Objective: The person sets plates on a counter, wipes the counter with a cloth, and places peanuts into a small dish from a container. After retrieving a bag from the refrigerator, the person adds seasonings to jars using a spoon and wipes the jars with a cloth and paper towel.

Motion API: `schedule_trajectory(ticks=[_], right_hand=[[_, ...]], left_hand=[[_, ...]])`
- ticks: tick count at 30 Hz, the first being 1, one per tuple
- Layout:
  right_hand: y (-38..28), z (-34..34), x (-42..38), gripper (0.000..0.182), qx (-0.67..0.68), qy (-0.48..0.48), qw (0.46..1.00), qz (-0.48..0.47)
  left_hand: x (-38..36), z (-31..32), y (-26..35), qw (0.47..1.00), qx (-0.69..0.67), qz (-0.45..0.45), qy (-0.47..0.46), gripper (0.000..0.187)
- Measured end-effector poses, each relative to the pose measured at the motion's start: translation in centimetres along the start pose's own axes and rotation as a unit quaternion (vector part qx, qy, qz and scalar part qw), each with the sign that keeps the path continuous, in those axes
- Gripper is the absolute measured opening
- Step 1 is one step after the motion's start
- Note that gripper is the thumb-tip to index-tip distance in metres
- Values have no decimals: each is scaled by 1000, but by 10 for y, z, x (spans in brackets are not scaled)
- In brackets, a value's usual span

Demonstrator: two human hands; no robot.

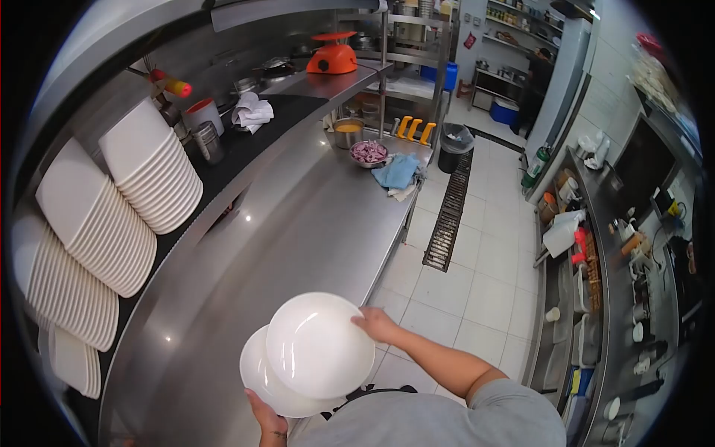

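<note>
Two round white plates are held in front of my body, over the near edge of the steel counter [298,216]. My right hand [375,325] pinches the right rim of the upper plate [320,344]. The lower plate [255,369] shows to the left, partly covered by the upper one. At its lower left rim is my left hand [266,411], closed around the edge, with most of its fingers hidden under the plate.
Tall stacks of white square dishes [97,223] stand on the shelf at left. Farther along the counter are a bowl of chopped red onion [369,153], a pot [348,134] and a blue cloth [397,172]. An orange scale [332,56] sits above. A bin [453,149] stands beyond.
</note>
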State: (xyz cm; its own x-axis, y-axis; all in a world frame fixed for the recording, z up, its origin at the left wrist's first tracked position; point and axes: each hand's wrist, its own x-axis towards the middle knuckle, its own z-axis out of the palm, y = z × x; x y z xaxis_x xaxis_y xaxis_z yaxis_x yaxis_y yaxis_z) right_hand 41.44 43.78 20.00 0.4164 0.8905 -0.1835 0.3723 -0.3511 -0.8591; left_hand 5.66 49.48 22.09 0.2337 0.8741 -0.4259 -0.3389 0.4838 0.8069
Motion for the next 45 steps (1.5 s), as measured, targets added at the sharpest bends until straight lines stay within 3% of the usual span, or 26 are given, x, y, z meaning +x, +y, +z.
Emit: schedule_trajectory(ticks=[4,7,8,10,11,13,14,16,18,19,20,21,22,24,26,27,29,31,34,36,40,45], right_hand=[[-12,-8,33,31,137,96,983,72],[7,18,63,31,214,201,953,70],[24,32,79,30,212,227,950,44],[44,51,105,30,154,239,955,80],[45,57,115,30,126,242,957,95],[31,60,121,34,282,200,923,166],[27,59,124,36,357,176,896,198],[26,55,126,41,338,116,913,198],[14,35,112,45,267,77,933,227],[23,27,105,47,228,110,946,203],[30,24,97,48,188,135,956,179],[33,14,78,51,269,133,942,152],[34,-5,48,54,349,123,920,131],[40,-38,-17,58,300,131,935,136],[77,-54,-89,56,296,160,925,175],[92,-64,-131,55,311,184,911,199],[140,-73,-220,55,348,245,867,259],[189,-69,-322,55,372,319,818,300],[233,-47,-471,52,433,450,684,377],[250,-15,-562,50,478,525,572,410],[243,53,-703,44,532,669,392,341],[268,132,-763,34,573,725,221,311]], left_hand=[[48,-55,23,998,45,47,12,69],[76,-95,27,1000,-16,-17,4,65],[88,-116,23,999,46,-17,10,64],[122,-159,16,985,169,-6,22,61],[137,-172,21,943,327,-51,45,58],[158,-184,35,778,609,-126,92,54],[160,-180,39,780,616,-54,93,53],[152,-166,46,778,616,85,90,53],[136,-129,55,705,648,234,170,65],[121,-90,73,650,667,334,145,73],[109,-49,90,603,709,347,111,69],[102,-1,97,620,658,427,18,69],[91,54,101,603,651,457,-58,65],[34,161,103,467,701,514,-163,61],[0,221,73,383,627,630,-251,56],[-25,247,61,369,581,664,-292,54],[-79,293,37,333,475,731,-359,49],[-135,327,12,331,374,743,-444,48],[-218,365,-33,296,226,722,-583,43],[-276,381,-64,271,170,667,-673,41],[-373,400,-143,249,103,522,-809,25],[-426,405,-231,200,112,415,-880,21]])
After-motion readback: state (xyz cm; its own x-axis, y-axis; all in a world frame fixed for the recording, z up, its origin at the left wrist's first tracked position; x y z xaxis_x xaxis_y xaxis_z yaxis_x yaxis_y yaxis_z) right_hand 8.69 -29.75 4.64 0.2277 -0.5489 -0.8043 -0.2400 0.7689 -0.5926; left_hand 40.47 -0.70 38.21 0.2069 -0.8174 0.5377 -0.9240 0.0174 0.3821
